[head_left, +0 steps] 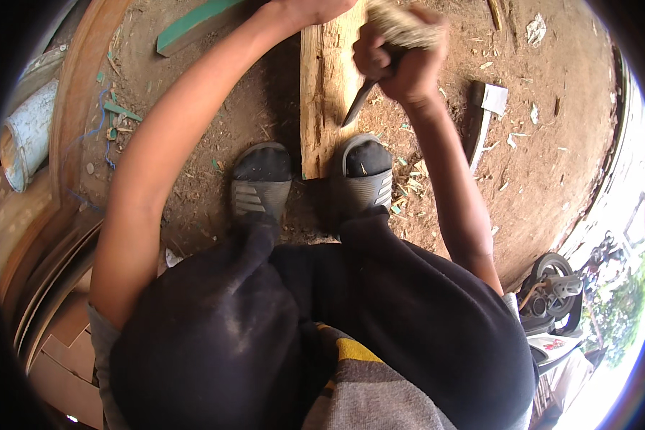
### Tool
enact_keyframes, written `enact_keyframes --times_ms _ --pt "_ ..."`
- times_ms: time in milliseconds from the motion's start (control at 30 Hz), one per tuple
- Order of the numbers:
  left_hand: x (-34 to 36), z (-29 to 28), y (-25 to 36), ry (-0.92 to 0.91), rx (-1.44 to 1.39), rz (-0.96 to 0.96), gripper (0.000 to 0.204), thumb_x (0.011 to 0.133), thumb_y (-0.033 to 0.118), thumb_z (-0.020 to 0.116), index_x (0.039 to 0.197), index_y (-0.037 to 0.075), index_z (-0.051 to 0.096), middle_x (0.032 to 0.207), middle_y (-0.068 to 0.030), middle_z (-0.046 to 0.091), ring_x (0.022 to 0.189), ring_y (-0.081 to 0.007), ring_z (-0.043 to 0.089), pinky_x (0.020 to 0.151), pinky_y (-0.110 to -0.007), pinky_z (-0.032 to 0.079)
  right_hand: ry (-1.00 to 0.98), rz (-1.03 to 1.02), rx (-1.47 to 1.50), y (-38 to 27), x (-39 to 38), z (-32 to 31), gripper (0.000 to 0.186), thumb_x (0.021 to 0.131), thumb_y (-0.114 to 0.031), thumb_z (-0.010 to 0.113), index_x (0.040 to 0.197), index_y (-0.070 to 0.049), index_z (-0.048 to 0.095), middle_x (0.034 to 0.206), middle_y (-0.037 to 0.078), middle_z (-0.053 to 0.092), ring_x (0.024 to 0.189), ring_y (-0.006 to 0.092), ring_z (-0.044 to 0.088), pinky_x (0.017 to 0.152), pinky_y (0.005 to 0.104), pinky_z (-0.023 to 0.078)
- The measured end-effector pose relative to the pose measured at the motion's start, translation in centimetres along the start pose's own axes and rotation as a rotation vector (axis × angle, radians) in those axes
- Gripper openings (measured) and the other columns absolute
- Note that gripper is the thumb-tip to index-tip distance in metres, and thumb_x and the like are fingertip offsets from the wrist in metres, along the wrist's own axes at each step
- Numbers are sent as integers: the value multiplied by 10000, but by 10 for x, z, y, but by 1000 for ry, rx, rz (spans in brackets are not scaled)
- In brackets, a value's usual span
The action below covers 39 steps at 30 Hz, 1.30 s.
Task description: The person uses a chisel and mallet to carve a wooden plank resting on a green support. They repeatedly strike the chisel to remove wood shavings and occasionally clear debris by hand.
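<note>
A long, rough-edged wooden beam [321,93] lies on the ground and reaches down between my sandalled feet. At the top edge, my left hand [321,8] is over the beam's far part; its fingers are cut off by the frame, so their grip is hidden. My right hand [407,68] is closed around a dark, tapered tool [360,100], just right of the beam. The tool's narrow end points down toward the wood near my right foot. A pale, rough, block-like piece [403,27] shows blurred at the top of this fist; whether it belongs to the tool is unclear.
A hatchet [490,100] lies on the dirt to the right. Green-painted wood [197,27] is at the upper left, near a curved brown wooden edge [79,93]. Wood chips [408,190] litter the ground. A motorbike wheel [552,279] stands at the lower right.
</note>
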State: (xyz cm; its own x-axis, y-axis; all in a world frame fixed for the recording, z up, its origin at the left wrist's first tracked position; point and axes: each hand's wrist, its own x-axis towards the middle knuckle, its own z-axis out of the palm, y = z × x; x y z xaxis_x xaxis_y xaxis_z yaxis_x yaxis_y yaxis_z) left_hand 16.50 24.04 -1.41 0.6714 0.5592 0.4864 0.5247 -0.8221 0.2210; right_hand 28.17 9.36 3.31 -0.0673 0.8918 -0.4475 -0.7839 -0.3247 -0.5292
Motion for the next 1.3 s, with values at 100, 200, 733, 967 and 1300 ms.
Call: enact_keyframes --times_ms 100,200,733,967,1300 --pt "0 0 2 -15 7 -28 611 959 400 564 1437 38 450 1548 -251 338 1473 -420 258 1179 -656 197 -42 -160 20 -35 -1 0 629 950 -677 298 756 -119 517 499 14 372 399 159 322 394 305 239" --pt "2 2 2 6 -7 -25 609 956 398 567 1433 37 451 1545 -253 339 1471 -423 262 1174 -659 207 9 -154 44 -33 -2 5 587 956 -640 323 721 -125 479 508 9 355 411 158 320 403 307 241" --pt "3 1 2 33 -29 -15 587 939 366 613 1409 45 468 1526 -233 361 1452 -416 291 1166 -654 224 -33 -69 15 -2 2 37 651 964 -654 268 841 -96 581 529 42 436 397 183 363 392 322 267" --pt "1 -2 3 19 -12 -31 577 923 328 617 1394 25 475 1527 -224 362 1457 -409 288 1161 -657 234 -120 -181 -85 -36 6 25 627 945 -650 315 843 -92 583 548 42 451 416 171 360 413 306 257" --pt "3 -1 3 14 2 -30 583 924 347 620 1400 39 485 1529 -228 369 1462 -408 290 1164 -651 245 57 -44 -82 13 8 29 652 962 -668 304 881 -94 602 558 42 471 408 179 389 397 313 291"
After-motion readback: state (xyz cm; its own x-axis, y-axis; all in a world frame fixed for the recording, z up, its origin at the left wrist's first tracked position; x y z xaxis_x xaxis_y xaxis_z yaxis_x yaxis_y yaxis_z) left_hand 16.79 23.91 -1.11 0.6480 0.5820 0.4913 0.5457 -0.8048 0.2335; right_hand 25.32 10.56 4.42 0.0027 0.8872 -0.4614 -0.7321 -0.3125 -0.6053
